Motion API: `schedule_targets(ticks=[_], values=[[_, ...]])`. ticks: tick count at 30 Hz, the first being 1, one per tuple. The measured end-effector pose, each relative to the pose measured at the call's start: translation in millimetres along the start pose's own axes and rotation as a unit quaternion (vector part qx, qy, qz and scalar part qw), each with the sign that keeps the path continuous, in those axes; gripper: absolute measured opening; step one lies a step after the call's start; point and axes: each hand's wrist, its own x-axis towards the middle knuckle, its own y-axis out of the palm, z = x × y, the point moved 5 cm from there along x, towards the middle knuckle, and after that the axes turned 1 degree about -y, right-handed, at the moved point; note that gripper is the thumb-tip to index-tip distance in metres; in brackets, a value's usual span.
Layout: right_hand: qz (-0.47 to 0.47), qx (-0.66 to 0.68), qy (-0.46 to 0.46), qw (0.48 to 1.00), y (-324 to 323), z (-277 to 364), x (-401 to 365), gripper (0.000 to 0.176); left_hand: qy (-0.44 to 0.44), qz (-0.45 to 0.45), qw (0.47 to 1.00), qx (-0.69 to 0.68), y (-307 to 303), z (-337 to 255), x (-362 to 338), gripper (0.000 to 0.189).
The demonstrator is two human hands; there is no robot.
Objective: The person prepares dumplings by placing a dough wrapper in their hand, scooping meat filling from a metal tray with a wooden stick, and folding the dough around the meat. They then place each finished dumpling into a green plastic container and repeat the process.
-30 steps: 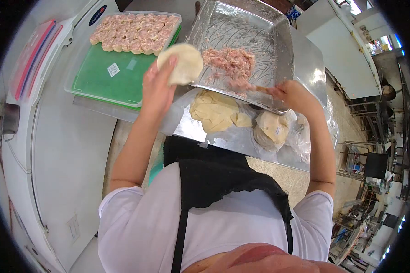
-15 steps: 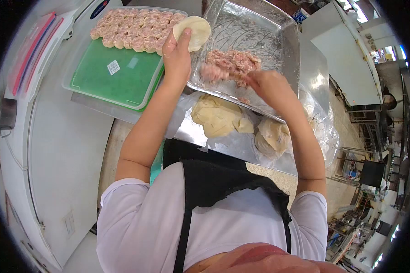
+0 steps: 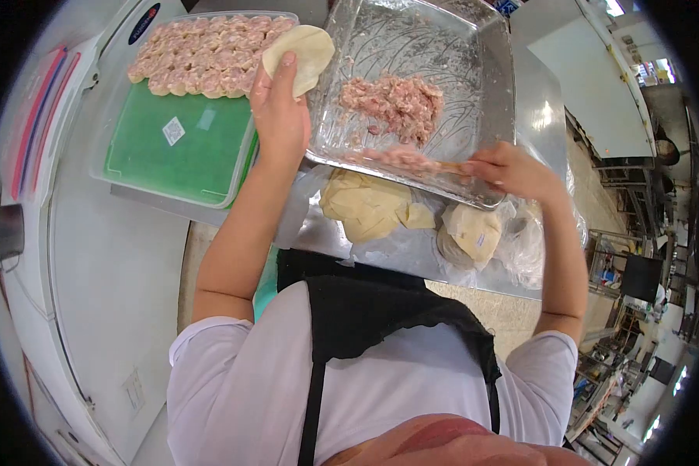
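Note:
My left hand (image 3: 282, 116) holds a round pale dough wrapper (image 3: 307, 58) beside the left edge of the metal tray (image 3: 503, 101). My right hand (image 3: 512, 169) is closed on the handle of a spatula (image 3: 449, 166), whose far end carries pink minced meat and is low at the tray's near side. A larger mound of minced meat (image 3: 396, 102) lies in the tray. Rows of filled dumplings (image 3: 210, 56) fill the back of the green-based plastic container (image 3: 175, 151) at the left. Loose wrappers (image 3: 365, 203) lie in front of the tray.
Another stack of wrappers (image 3: 475, 231) sits in plastic on the metal table (image 3: 318, 233), with a crumpled plastic bag (image 3: 523, 252) to its right. A white appliance (image 3: 116, 272) stands at the left. Shelves with kitchen items are at the far right.
My right hand has moved right and nearer to my body with the spatula, from the meat mound to the tray's near edge. My left hand and its wrapper have shifted slightly left in view.

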Motion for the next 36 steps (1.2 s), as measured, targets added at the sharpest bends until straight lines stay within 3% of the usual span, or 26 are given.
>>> schedule_targets(ticks=[4,11,14,16,17,19,20,22,24,27,31,34,35,36], values=[[-0.088,-0.138,-0.021,0.986,4,-21,-22,0.036,-0.003,-0.016,1.0,-0.006,-2,-1,-2,0.029],[-0.158,-0.25,0.027,0.955,43,52,-5,0.038,0.006,0.004,1.0,0.007,0,-2,-2,0.033],[-0.192,-0.237,-0.053,0.951,50,64,12,0.037,0.012,0.011,1.0,0.008,-2,-1,-1,0.033],[-0.207,-0.148,-0.148,0.956,43,64,27,0.031,0.0,-0.003,1.0,-0.016,-4,-1,0,0.034],[-0.206,-0.149,-0.15,0.955,37,59,31,0.031,0.002,-0.005,1.0,-0.016,-4,-1,0,0.034],[-0.184,0.02,-0.158,0.97,23,42,34,0.033,0.005,-0.003,1.0,-0.029,-3,-2,0,0.034],[-0.182,0.019,-0.158,0.97,18,38,37,0.033,0.005,-0.005,1.0,-0.03,-5,-1,-1,0.034],[-0.252,-0.082,-0.055,0.963,5,21,42,0.033,0.006,0.005,1.0,-0.022,-4,0,0,0.034],[-0.274,-0.155,-0.096,0.944,16,4,54,0.034,0.0,-0.002,1.0,-0.023,-4,0,1,0.033],[-0.211,-0.052,-0.145,0.965,40,6,60,0.033,0.004,0.002,1.0,-0.022,-6,1,2,0.033],[-0.138,0.018,-0.14,0.98,43,15,52,0.031,-0.002,-0.01,1.0,0.011,-9,3,1,0.033],[-0.118,0.077,-0.116,0.983,41,14,37,0.033,-0.007,-0.002,0.999,0.054,-10,3,3,0.034],[-0.149,0.166,-0.161,0.961,45,8,34,0.036,0.0,0.022,0.999,0.048,-5,2,3,0.034],[-0.174,0.165,-0.164,0.957,39,9,24,0.036,-0.016,0.013,0.998,0.061,-3,2,2,0.034]])
